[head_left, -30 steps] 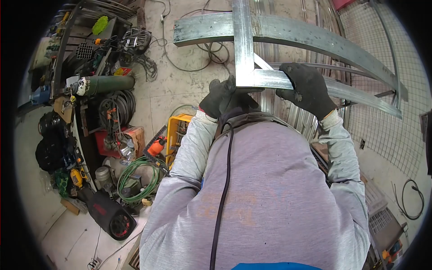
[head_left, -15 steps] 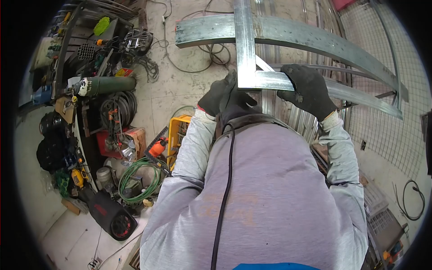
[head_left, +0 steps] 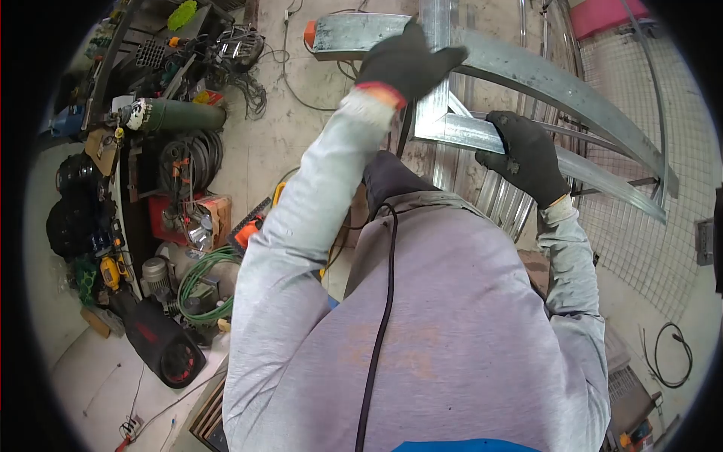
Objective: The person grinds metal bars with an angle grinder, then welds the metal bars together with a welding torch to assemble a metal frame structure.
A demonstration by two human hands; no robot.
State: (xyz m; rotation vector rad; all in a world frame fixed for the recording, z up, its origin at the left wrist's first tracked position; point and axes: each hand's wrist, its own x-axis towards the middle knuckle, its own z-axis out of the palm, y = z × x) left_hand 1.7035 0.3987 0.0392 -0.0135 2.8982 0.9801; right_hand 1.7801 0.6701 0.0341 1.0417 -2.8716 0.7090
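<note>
Dark work gloves cover both hands. My right hand (head_left: 523, 154) is wrapped round the near bar of a galvanized metal frame (head_left: 463, 132), to the right of its mitred corner. From that corner an upright bar (head_left: 433, 104) runs away from me. Over this bar and a broad metal beam (head_left: 520, 64) behind it, my left hand (head_left: 407, 64) reaches with thumb and fingers apart. The thumb points right across the upright bar. Part of the beam is hidden behind the left glove.
On the left are a green gas cylinder (head_left: 181, 115), a coiled green hose (head_left: 207, 282) and a black-and-red machine (head_left: 162, 343). Wire mesh (head_left: 633, 143) lies on the right. A black cable (head_left: 376, 324) hangs down my front; more cables lie on the floor.
My left hand has moved up and forward from beside the frame's corner to the upright bar. My right hand keeps its grip, and the frame has shifted slightly in view.
</note>
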